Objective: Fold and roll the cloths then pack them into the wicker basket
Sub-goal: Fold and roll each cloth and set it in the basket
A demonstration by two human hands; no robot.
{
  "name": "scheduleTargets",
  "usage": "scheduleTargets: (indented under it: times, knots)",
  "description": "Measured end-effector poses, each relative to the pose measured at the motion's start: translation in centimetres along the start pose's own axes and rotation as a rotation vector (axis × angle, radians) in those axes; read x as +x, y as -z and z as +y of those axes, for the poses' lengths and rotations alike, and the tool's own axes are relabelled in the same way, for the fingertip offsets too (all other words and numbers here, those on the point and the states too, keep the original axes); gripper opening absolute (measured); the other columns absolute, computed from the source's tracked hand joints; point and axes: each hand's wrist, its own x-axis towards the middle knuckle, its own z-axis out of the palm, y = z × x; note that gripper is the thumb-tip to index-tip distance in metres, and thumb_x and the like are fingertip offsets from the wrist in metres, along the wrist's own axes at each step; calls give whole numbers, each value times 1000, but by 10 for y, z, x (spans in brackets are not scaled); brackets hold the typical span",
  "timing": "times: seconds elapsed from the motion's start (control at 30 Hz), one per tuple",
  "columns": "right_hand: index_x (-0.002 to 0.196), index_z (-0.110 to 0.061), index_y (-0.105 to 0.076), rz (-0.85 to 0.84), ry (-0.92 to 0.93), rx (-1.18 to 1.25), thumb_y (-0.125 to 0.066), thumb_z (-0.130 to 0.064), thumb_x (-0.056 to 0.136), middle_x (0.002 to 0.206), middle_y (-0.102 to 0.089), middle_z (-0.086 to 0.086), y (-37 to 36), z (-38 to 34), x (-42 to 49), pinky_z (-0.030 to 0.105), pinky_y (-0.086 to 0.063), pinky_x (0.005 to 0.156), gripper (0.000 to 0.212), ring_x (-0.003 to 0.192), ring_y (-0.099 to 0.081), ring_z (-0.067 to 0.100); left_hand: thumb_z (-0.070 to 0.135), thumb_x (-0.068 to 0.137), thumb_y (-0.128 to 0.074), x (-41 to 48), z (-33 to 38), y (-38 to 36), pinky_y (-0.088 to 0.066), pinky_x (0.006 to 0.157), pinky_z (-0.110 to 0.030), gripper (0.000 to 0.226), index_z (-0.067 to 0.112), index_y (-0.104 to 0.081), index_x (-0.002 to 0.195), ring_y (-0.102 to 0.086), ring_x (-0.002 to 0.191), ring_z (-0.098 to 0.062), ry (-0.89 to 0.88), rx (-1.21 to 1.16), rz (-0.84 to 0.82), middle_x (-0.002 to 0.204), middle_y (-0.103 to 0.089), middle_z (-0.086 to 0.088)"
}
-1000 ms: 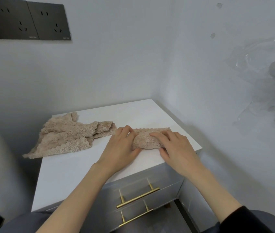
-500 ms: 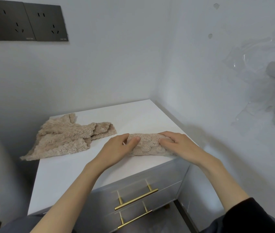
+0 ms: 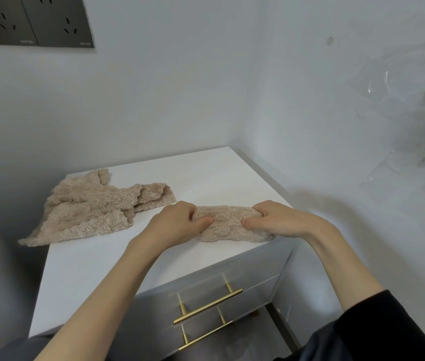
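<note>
A beige fluffy cloth, rolled into a short bundle [image 3: 228, 225], lies near the front right corner of the white cabinet top [image 3: 96, 267]. My left hand [image 3: 177, 222] grips the roll's left end, thumb on the front and fingers curled over the top. My right hand [image 3: 276, 220] grips its right end the same way. A loose pile of matching beige cloths [image 3: 96, 207] lies crumpled at the back left of the top, with one corner hanging over the left edge. No wicker basket is in view.
The cabinet stands in a corner, walls close behind and to the right. Two drawers with brass bar handles [image 3: 207, 306] face me below the top. Dark wall sockets [image 3: 31, 20] sit high at the left. A clear plastic sheet [image 3: 411, 121] hangs on the right wall.
My hands went from lying flat on the cloth to clasping its two ends. The cloth has become a tighter, thicker roll and sits slightly nearer the front edge.
</note>
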Motion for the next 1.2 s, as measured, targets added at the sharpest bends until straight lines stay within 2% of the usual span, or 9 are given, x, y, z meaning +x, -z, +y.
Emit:
scheduleTargets:
  times: [0.3, 0.4, 0.47, 0.57, 0.7, 0.77, 0.93, 1.1, 1.2]
  knots:
    - [72, -16, -43, 74, 13, -90, -56, -34, 85, 73, -47, -2, -1, -3, 1, 28, -31, 59, 26, 65, -43, 14, 48, 89, -57, -10, 2, 4, -21, 49, -23, 47, 18, -31, 64, -28, 52, -10, -40, -56, -81, 60, -32, 5]
    - [78, -8, -46, 108, 34, -121, -56, -33, 86, 77, -47, 1, -1, -8, -8, 32, -32, 63, 28, 69, -43, 17, 46, 92, -54, -18, 6, 4, -25, 54, -25, 42, 18, -35, 67, -32, 58, -11, -26, -95, -70, 66, -36, 5]
    - [88, 0, -50, 135, 52, -98, -56, -30, 87, 82, -50, 3, -1, -8, -15, 33, -33, 64, 31, 72, -45, 18, 44, 92, -54, -23, 11, 5, -27, 53, -20, 39, 16, -40, 71, -35, 61, -11, -45, -146, -44, 69, -40, 4]
    - [95, 0, -51, 180, 78, -53, -55, -27, 90, 83, -51, 4, 6, -10, -36, 31, -33, 64, 28, 75, -46, 17, 39, 93, -57, -30, 23, 9, -33, 60, -18, 39, 2, -52, 84, -46, 71, -13, -62, -327, -31, 79, -50, -3]
    - [103, -4, -50, 224, 59, 42, -52, -29, 92, 86, -50, 2, 15, -9, -71, 32, -34, 67, 28, 77, -46, 16, 19, 95, -55, -41, 52, 11, -54, 77, -22, 13, 8, -57, 102, -66, 89, -10, -99, -784, -105, 102, -64, 0]
    - [104, -6, -49, 247, 45, 85, -50, -30, 93, 85, -45, 0, 18, -6, -92, 31, -33, 65, 27, 74, -43, 14, 15, 95, -56, -45, 68, 12, -55, 78, -20, 21, 5, -55, 113, -67, 92, -9, -107, -916, -124, 109, -64, -3]
    - [99, -29, -46, 241, 3, 181, -48, -34, 92, 81, -51, -8, 16, 9, -145, 17, -39, 59, 8, 62, -47, -1, 16, 94, -57, -58, 105, 4, -55, 86, -27, 27, -1, -52, 114, -66, 99, -17, -128, -989, -220, 114, -64, -12]
    - [125, -32, -30, 209, 8, 246, -43, -37, 97, 86, -51, -3, 3, 31, -197, 13, -42, 55, 31, 60, -45, 0, 16, 92, -60, -78, 142, -18, -55, 85, -26, 22, 5, -55, 111, -67, 96, -13, -177, -948, -358, 105, -66, -5]
    - [128, -27, -23, 199, 30, 344, -41, -37, 100, 84, -52, -5, -9, 47, -228, 15, -40, 53, 35, 58, -45, 2, 13, 91, -61, -92, 163, -37, -55, 88, -29, 16, 6, -57, 105, -67, 95, -13, -207, -913, -450, 102, -66, -3]
